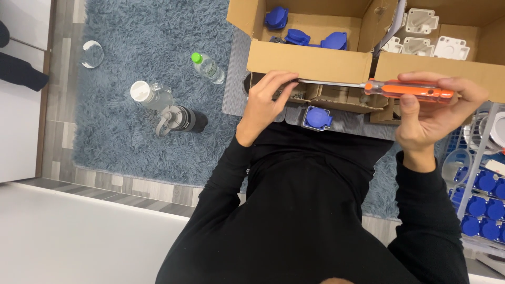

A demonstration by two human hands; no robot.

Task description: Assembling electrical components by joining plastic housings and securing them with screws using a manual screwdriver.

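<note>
Orange-handled screwdriver (407, 90) lies horizontal across the view, gripped in the right hand (436, 113) with fingers wrapped closed around the handle; its steel shaft runs left toward the left hand (265, 102). Left hand is curled narrow around a small part at the shaft tip, just below the front wall of the left cardboard box (310, 62); the part itself is mostly hidden by the fingers, so its kind cannot be told. A blue socket cover (317, 118) sits on the grey work surface (234, 79) just below the shaft, between the two hands. More blue covers (297, 36) lie in the left box, white housings (421, 21) in the right box (447, 66). Judgement: driving a screw held this way wants the shaft kept in line with the screw axis, left fingers steadying the part without covering the tip, and pressure applied along the shaft before turning, or the tip may cam out. Off to the left on the blue-grey shag rug (131, 142): a clear bottle with green cap (208, 67), one with white cap (150, 94), a dark flask (181, 120). Rack of blue parts (481, 210) at right.
</note>
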